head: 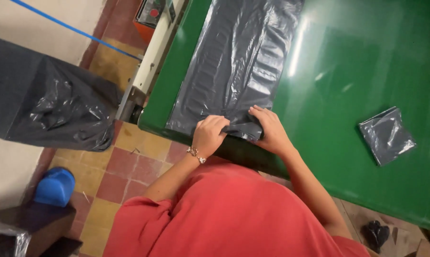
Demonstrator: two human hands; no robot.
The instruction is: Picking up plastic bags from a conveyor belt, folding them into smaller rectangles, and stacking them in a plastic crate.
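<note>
The near edge of a dark plastic sheet (234, 62) is gripped by the left hand (209, 134). It is pinched by the right hand (268, 127) too, on a green table (367, 71).

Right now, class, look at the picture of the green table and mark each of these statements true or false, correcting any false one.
1. Both hands rest on the near end of the long dark plastic sheet. True: the left hand and the right hand are on its near, rolled-up edge.
2. The table is red. False: it is green; the person's shirt is red.
3. A small folded dark bag lies on the table, apart from the sheet. True.
4. The blue object sits on the table. False: it is down on the tiled floor.
5. The left wrist wears a bracelet. True.
</note>
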